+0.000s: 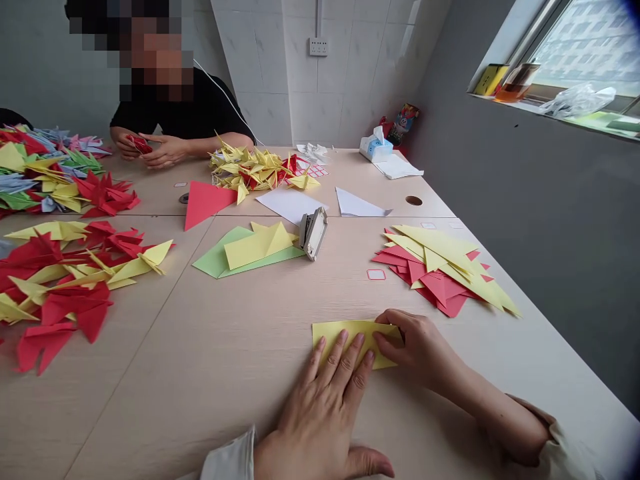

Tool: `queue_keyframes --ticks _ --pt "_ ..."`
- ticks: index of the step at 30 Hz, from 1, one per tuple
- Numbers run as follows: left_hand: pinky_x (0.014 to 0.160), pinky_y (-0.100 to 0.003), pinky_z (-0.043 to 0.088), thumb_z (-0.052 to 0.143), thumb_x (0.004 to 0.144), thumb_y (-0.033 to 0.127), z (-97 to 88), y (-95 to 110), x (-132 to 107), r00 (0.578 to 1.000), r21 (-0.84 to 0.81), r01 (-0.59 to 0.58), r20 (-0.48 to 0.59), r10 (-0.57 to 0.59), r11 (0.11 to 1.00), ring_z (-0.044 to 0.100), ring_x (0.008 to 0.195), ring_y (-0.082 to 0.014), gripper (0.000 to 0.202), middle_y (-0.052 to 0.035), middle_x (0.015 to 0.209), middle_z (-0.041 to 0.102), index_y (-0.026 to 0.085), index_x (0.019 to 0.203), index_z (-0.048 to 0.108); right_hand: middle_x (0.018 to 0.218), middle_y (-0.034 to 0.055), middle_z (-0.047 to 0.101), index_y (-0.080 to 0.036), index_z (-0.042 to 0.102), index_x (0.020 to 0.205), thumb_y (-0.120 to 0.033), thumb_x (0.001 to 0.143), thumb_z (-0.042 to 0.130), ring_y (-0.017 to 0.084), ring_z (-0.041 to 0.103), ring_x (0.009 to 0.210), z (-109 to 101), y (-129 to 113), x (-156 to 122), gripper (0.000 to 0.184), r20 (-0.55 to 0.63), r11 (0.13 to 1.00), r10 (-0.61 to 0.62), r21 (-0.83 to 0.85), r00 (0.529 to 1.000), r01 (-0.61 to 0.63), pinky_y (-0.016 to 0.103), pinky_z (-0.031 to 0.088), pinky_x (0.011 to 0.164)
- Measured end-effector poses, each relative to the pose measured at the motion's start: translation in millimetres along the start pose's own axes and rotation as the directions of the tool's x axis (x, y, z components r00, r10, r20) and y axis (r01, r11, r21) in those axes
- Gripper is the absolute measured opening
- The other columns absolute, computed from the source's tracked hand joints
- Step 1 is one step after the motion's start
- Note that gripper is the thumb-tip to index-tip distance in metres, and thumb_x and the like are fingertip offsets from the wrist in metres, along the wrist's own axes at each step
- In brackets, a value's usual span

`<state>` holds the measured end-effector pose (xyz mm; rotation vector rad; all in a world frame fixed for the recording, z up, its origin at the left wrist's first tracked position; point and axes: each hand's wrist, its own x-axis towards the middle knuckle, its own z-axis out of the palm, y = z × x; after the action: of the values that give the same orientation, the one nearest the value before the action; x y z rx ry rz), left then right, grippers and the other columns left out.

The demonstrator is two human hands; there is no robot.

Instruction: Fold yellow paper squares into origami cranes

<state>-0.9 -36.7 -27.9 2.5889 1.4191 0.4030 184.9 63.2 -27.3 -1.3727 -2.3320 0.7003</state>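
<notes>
A yellow sheet of paper (pixel 367 328), in a rectangular shape, lies on the table in front of me. My left hand (pixel 325 400) rests flat on it, the fingers spread and the fingertips pressing its left and middle part. At the paper's right end my right hand (pixel 417 343) is closed, pinching the edge between thumb and fingers. Part of the sheet is hidden under both hands. To the right, beyond my right hand, lies a pile of red and yellow folded papers (pixel 445 267).
A stapler (pixel 314 233) stands by green (pixel 220 257) and yellow folded papers (pixel 260 247). Red and yellow paper cranes (pixel 75 273) are heaped at left, more yellow ones (pixel 255 167) farther back. Across the table a person's hands (pixel 160 150) hold red paper. A tissue box (pixel 376 145) stands at the far edge.
</notes>
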Motion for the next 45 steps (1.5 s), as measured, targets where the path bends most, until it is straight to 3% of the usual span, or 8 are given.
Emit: queue_keyframes --ticks 10,15,24,31,38,42,45 --pt "0.107 -0.05 0.029 0.042 0.073 0.072 -2.8 3 2 0.999 0.014 0.034 0.016 -0.034 0.999 0.022 0.137 -0.0307 0.093 -0.01 0.149 0.027 0.018 0.145 0.018 0.07 0.0024 0.06 -0.021 0.048 0.08 -0.02 0.076 0.052 0.014 0.051 0.051 2 -2 -6 0.005 -0.051 0.996 0.008 -0.091 0.999 -0.013 0.024 0.038 0.048" --pt "0.104 -0.051 0.031 0.037 0.074 0.074 -2.1 2 3 0.999 0.082 -0.005 0.052 0.001 0.997 0.022 0.136 -0.0327 0.093 -0.0115 0.149 0.027 0.015 0.144 0.023 0.077 0.005 0.061 -0.019 0.042 0.108 -0.023 0.078 0.052 0.012 0.05 0.043 2 -2 -7 0.032 -0.048 0.996 0.079 -0.038 0.996 -0.081 0.024 0.039 0.042" --pt "0.1 -0.047 0.026 0.031 0.077 0.074 8.5 -5 4 0.996 0.251 -0.082 -0.025 0.091 0.964 0.033 0.13 -0.0331 0.081 -0.0086 0.141 0.043 0.027 0.143 0.027 0.095 0.0093 0.06 -0.018 0.021 0.138 -0.017 0.079 0.054 0.014 0.057 0.058 -10 -8 -10 0.068 0.047 0.98 0.193 0.049 0.98 -0.195 0.026 0.046 0.053" --pt "0.101 -0.048 0.019 0.03 0.077 0.074 8.7 -8 8 0.985 0.31 -0.125 -0.071 0.154 0.943 0.035 0.128 -0.0354 0.081 -0.0119 0.139 0.045 0.024 0.141 0.034 0.092 0.0069 0.06 -0.019 0.014 0.141 -0.011 0.077 0.057 0.014 0.056 0.059 -10 -6 -10 0.078 0.058 0.979 0.191 0.066 0.98 -0.195 0.028 0.047 0.056" --pt "0.101 -0.05 0.02 0.03 0.078 0.073 9.7 -4 5 0.991 0.302 -0.103 -0.053 0.125 0.948 0.032 0.13 -0.0361 0.08 -0.0119 0.142 0.041 0.024 0.142 0.031 0.091 0.0074 0.06 -0.018 0.014 0.142 -0.011 0.076 0.059 0.016 0.058 0.062 -9 -8 -9 0.08 0.046 0.976 0.208 0.052 0.977 -0.21 0.028 0.048 0.056" --pt "0.101 -0.051 0.02 0.035 0.077 0.072 11.1 -4 6 0.991 0.299 -0.093 -0.062 0.117 0.95 0.032 0.13 -0.0367 0.081 -0.0126 0.143 0.039 0.025 0.142 0.03 0.1 0.0104 0.057 -0.018 0.014 0.142 -0.011 0.076 0.06 0.016 0.057 0.064 -8 -8 -14 0.081 -0.014 0.984 0.18 -0.012 0.984 -0.18 0.031 0.05 0.058" --pt "0.101 -0.051 0.018 0.037 0.077 0.071 12.4 -6 6 0.99 0.296 -0.1 -0.061 0.123 0.95 0.032 0.13 -0.0371 0.08 -0.013 0.143 0.038 0.026 0.143 0.029 0.109 0.013 0.052 -0.018 0.018 0.141 -0.011 0.077 0.059 0.02 0.058 0.077 -6 -5 -25 0.076 -0.101 0.992 0.091 -0.074 0.991 -0.099 0.035 0.052 0.067"
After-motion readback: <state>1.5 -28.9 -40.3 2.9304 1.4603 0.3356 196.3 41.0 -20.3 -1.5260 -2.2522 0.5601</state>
